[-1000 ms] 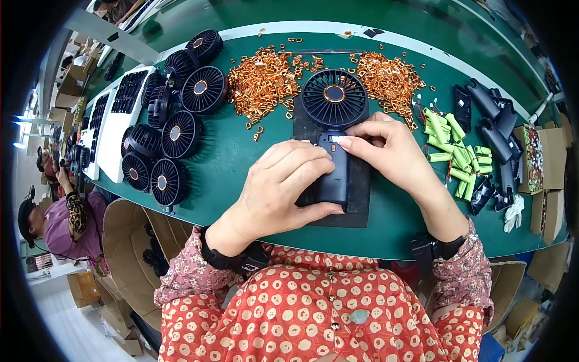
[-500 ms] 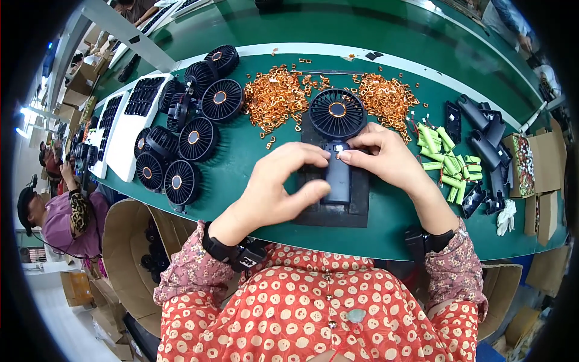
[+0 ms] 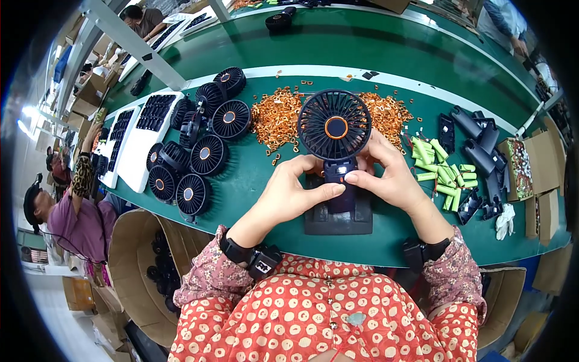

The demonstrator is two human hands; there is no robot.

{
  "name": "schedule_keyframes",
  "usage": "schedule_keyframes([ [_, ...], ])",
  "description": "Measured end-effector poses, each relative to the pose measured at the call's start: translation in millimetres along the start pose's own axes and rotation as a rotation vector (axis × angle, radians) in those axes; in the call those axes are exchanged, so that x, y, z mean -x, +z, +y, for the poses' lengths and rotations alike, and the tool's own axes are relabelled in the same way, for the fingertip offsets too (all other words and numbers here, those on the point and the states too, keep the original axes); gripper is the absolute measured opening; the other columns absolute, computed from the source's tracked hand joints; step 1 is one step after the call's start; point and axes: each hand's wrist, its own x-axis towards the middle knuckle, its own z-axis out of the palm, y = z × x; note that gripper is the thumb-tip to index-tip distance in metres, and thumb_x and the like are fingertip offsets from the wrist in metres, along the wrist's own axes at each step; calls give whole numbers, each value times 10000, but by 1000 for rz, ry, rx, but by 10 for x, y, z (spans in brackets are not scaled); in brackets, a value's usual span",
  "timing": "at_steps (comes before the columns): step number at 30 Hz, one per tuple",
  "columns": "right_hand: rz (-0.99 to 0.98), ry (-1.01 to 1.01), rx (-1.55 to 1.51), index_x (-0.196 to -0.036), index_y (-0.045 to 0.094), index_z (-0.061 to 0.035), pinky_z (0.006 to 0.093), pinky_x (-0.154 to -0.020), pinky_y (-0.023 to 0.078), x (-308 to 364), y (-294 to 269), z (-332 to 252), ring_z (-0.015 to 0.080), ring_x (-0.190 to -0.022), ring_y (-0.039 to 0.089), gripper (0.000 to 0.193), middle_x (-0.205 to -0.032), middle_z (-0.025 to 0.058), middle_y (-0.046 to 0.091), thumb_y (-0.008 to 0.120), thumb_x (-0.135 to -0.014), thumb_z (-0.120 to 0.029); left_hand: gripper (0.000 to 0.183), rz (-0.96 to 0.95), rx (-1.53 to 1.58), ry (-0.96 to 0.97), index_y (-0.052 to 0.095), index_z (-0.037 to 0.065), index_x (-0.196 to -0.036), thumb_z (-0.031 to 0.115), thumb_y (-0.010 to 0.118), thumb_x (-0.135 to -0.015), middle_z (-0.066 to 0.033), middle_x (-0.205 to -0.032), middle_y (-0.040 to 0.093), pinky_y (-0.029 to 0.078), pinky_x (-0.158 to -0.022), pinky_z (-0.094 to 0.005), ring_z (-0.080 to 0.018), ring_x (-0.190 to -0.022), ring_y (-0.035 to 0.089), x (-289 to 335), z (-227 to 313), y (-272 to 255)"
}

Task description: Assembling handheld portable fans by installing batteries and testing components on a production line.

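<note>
A dark handheld fan [image 3: 335, 125] with an orange ring at its hub is raised off a black mat [image 3: 339, 225], its head tilted up. My left hand [image 3: 291, 190] grips the fan's handle from the left, thumb across the front just below the neck. From the right, my right hand [image 3: 388, 172] closes on the same handle, its thumb beside a small orange spot and its other fingers partly behind. The lower handle is foreshortened and partly hidden by my thumbs.
Heaps of small orange rings [image 3: 277, 118] lie beyond the mat. Several fans [image 3: 209, 154] and white trays [image 3: 140, 169] stand left; green battery cells [image 3: 444, 171], dark handle shells [image 3: 480, 140] and a carton [image 3: 538, 163] are right. An open box [image 3: 133, 256] sits below the table's left edge.
The fan has been lifted from the mat and tilted upward. My left hand, loosely open beside the handle before, is now closed on it. The view has shifted slightly.
</note>
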Motion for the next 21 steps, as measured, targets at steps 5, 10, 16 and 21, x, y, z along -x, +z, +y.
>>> schedule_keyframes([
  [5, -120, 28, 24, -1094, 569, 3, 294, -715, 504, -1, -89, -138, 175, -833, 613, 482, -927, 84, 635, 806, -770, -264, 335, -100, 500, -205, 684, -32, -1023, 175, 811, -793, -62, -913, 693, 489, -803, -274, -112, -850, 620, -43, 88, 3],
  [10, -152, 43, 10, -1088, 561, 28, 310, -742, 512, 11, -116, -99, 181, -800, 617, 474, -924, 94, 628, 795, -785, -252, 312, -112, 382, -96, 682, -26, -1032, 152, 801, -805, -52, -926, 689, 483, -781, -269, -104, -833, 607, -55, 22, 16],
  [16, -136, 98, -100, -1228, 545, 31, 314, -797, 520, -3, -171, -145, 182, -934, 630, 567, -1087, 128, 640, 786, -797, -248, 339, -49, 555, -168, 662, -11, -1086, 151, 791, -817, -38, -981, 685, 473, -821, -263, -101, -868, 600, -92, 127, -3],
  [21, -114, 284, -279, -1234, 553, 25, 272, -789, 510, 236, 12, -257, 138, -964, 605, 591, -1095, 81, 625, 815, -779, -246, 367, 48, 757, -195, 635, 5, -1136, 157, 774, -833, -48, -1045, 677, 465, -900, -282, -113, -955, 606, -149, 165, -97],
])
